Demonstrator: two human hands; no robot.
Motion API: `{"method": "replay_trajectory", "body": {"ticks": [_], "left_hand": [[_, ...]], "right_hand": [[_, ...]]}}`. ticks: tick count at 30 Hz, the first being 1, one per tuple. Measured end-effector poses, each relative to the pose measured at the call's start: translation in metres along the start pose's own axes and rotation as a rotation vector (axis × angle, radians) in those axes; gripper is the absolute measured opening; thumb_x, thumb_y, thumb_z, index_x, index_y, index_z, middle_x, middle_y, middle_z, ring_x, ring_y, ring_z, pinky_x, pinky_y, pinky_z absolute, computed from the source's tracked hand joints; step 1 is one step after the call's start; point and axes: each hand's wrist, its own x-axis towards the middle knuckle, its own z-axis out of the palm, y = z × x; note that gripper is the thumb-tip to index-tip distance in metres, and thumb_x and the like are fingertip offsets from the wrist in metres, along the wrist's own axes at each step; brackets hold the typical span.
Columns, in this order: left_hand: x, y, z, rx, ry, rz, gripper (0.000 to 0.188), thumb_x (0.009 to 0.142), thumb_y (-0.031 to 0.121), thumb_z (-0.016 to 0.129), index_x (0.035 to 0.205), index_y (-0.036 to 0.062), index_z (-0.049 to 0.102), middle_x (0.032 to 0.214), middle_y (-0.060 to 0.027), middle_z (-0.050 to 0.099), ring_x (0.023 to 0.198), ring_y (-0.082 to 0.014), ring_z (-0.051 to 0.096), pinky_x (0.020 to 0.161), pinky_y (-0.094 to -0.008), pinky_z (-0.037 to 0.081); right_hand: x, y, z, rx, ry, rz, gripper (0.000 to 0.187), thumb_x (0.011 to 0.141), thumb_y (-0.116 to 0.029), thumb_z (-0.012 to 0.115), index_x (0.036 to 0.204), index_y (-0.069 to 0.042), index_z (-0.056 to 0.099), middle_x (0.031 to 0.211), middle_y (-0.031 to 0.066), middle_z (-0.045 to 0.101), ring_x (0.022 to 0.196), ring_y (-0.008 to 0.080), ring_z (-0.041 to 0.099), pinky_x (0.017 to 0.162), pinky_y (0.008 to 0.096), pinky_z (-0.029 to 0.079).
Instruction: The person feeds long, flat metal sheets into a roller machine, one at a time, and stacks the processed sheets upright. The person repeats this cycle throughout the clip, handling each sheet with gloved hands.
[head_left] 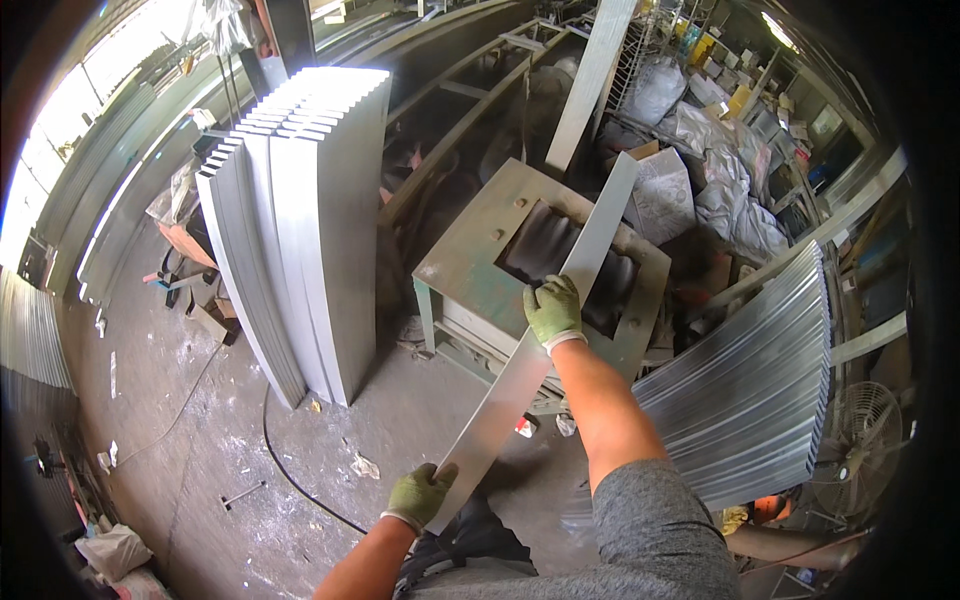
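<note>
A long, flat silver metal profile [500, 405] slants from near my body up across a worn, box-shaped metal machine [462, 262]. Dark rounded rollers [540, 243] show in the opening in the machine's top, on both sides of the profile. My left hand [421, 495], in a green glove, is closed around the profile's near end. Farther along, over the machine's near edge, my gloved right hand [553, 312] grips the profile from above, fingers curled over its edge. The profile's far end sticks out past the machine.
Upright silver profiles [345, 240] stand bundled on the floor at left. Another row of profiles [740, 390] leans at right, beside a fan [860, 450]. A black cable [290, 475] crosses the littered floor. Behind the machine are a carton [660, 195] and plastic-wrapped bundles [730, 170].
</note>
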Motion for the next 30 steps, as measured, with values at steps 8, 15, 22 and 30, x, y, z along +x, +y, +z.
{"method": "replay_trajectory", "body": {"ticks": [8, 15, 22, 30], "left_hand": [[-0.042, -0.096, 0.015, -0.088, -0.023, -0.03, 0.059, 0.106, 0.062, 0.066, 0.108, 0.0042, 0.078, 0.095, -0.024, 0.078, 0.091, -0.0432, 0.077, 0.078, -0.0508, 0.057], [-0.09, -0.199, 0.022, -0.023, 0.043, -0.015, 0.055, 0.109, 0.058, 0.063, 0.112, 0.0054, 0.08, 0.098, -0.025, 0.079, 0.096, -0.0426, 0.079, 0.083, -0.05, 0.059], [-0.144, -0.279, 0.018, -0.044, 0.099, 0.03, 0.064, 0.11, 0.065, 0.052, 0.1, 0.0075, 0.076, 0.095, -0.0267, 0.075, 0.096, -0.0528, 0.072, 0.079, -0.0594, 0.056], [-0.205, -0.35, 0.013, 0.043, 0.065, -0.1, 0.062, 0.109, 0.066, 0.052, 0.104, 0.0102, 0.079, 0.097, -0.0249, 0.077, 0.098, -0.0514, 0.073, 0.082, -0.0583, 0.057]], "right_hand": [[-0.069, -0.069, -0.011, 0.083, 0.088, -0.049, 0.035, 0.097, -0.025, 0.07, 0.069, -0.004, 0.072, 0.083, 0.0141, 0.074, 0.1, 0.0338, 0.069, 0.108, 0.0499, 0.049], [-0.137, -0.148, -0.022, 0.076, -0.024, -0.039, 0.036, 0.1, -0.029, 0.064, 0.074, -0.007, 0.075, 0.087, 0.0118, 0.074, 0.11, 0.0332, 0.064, 0.116, 0.0531, 0.044], [-0.203, -0.217, -0.024, 0.075, -0.069, -0.023, 0.036, 0.1, -0.032, 0.065, 0.077, -0.006, 0.076, 0.094, 0.0132, 0.074, 0.119, 0.036, 0.061, 0.12, 0.0579, 0.04], [-0.274, -0.288, -0.036, 0.088, -0.131, -0.058, 0.038, 0.1, -0.034, 0.066, 0.074, -0.008, 0.073, 0.093, 0.0117, 0.072, 0.12, 0.0373, 0.06, 0.12, 0.0624, 0.039]]}}
